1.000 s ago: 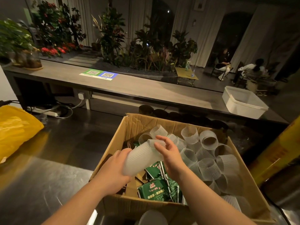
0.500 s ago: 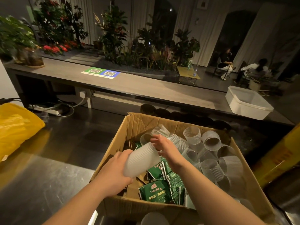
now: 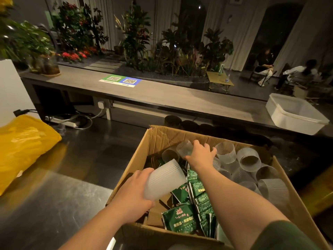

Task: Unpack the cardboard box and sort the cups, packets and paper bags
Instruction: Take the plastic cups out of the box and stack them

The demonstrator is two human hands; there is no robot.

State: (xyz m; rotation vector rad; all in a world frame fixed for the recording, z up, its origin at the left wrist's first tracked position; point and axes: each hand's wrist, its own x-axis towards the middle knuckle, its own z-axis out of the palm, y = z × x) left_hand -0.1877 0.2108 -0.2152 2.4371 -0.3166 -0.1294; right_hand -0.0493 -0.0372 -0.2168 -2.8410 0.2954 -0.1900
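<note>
Spreading loosely, the fingers (image 3: 213, 151) of the right hand (image 3: 200, 156) are being laid on a loose cup (image 3: 184, 148) at the far side of the cardboard box (image 3: 169, 136), having been taken off the stack of cups (image 3: 165, 179); whether the cup is being gripped cannot be told. The stack is being held in the curled left hand (image 3: 132, 197) above the green packets (image 3: 180, 219), so another cup is likely being gathered.

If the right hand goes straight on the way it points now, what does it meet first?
Likely the clear ribbed cup at the right hand; contact is unclear. Beyond it, the far wall of the cardboard box.
</note>
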